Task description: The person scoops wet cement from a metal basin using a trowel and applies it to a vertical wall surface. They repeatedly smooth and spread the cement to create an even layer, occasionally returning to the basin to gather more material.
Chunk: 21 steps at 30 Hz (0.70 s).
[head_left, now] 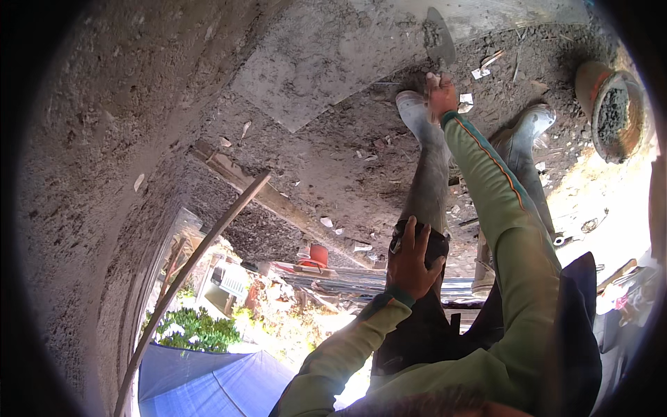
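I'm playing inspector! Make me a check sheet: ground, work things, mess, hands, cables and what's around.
Surface: rough, dirty ground beside a flat grey patch.
Job's things: trowel; bucket with grey stuff inside.
Clutter: pale scraps and a wooden plank.
Hands: right hand grips the trowel; left hand rests on the left leg.
Cables: nothing clearly seen.
Surroundings: blue sheet, green plants, red container.
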Each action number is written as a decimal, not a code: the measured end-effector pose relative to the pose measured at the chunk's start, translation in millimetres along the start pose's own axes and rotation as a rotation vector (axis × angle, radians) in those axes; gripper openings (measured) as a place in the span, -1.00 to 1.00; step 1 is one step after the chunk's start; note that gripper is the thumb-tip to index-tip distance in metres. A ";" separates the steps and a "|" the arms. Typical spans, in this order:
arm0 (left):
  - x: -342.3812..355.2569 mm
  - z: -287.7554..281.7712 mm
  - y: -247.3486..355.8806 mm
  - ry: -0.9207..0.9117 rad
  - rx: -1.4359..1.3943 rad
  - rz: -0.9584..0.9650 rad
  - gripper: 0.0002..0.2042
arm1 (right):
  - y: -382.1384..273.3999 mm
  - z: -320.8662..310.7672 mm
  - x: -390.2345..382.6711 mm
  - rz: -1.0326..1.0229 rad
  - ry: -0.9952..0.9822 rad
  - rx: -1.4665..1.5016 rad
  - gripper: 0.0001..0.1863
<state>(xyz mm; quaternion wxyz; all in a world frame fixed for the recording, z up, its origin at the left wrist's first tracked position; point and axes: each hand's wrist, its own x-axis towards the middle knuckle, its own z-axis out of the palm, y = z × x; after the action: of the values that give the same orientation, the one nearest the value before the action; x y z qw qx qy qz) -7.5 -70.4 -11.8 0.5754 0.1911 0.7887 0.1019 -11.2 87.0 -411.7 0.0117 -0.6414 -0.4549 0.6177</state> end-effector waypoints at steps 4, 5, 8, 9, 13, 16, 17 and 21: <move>-11.0 -2.3 -1.7 0.050 0.069 0.007 -0.24 | -39.6 73.8 -35.5 -0.124 -0.006 -0.191 -0.51; -11.9 -1.8 3.0 0.048 0.111 -0.014 -0.25 | -60.3 76.7 -45.6 -0.103 0.000 -0.110 -0.49; 4.2 19.9 15.7 0.045 0.141 0.038 -0.32 | -87.2 62.3 -61.2 -0.240 -0.220 -0.326 -0.53; 18.6 50.1 15.1 0.053 0.090 0.105 -0.38 | -93.5 60.1 -63.9 -0.306 -0.326 -0.395 -0.54; 87.2 90.1 22.2 -0.148 -0.132 0.223 -0.56 | -53.7 68.0 -53.7 -0.758 -0.707 -0.910 -0.52; 107.9 133.5 35.2 0.020 -0.924 0.165 -0.63 | -10.6 144.6 -95.7 -0.582 -1.043 -1.006 -0.44; 108.5 141.5 38.5 0.064 -1.103 0.168 -0.63 | 5.7 175.0 -102.9 -0.485 -1.124 -1.047 -0.39; 102.2 142.5 44.5 -0.007 -1.198 0.197 -0.61 | 50.5 272.3 -119.3 -0.163 -1.088 -1.018 -0.21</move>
<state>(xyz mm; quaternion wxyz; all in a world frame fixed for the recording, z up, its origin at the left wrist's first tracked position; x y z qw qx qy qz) 108.4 4.3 -128.8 0.5734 -0.0935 0.5707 0.5803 -180.1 -162.8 -412.1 -0.4672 -0.1358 -0.6722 0.5581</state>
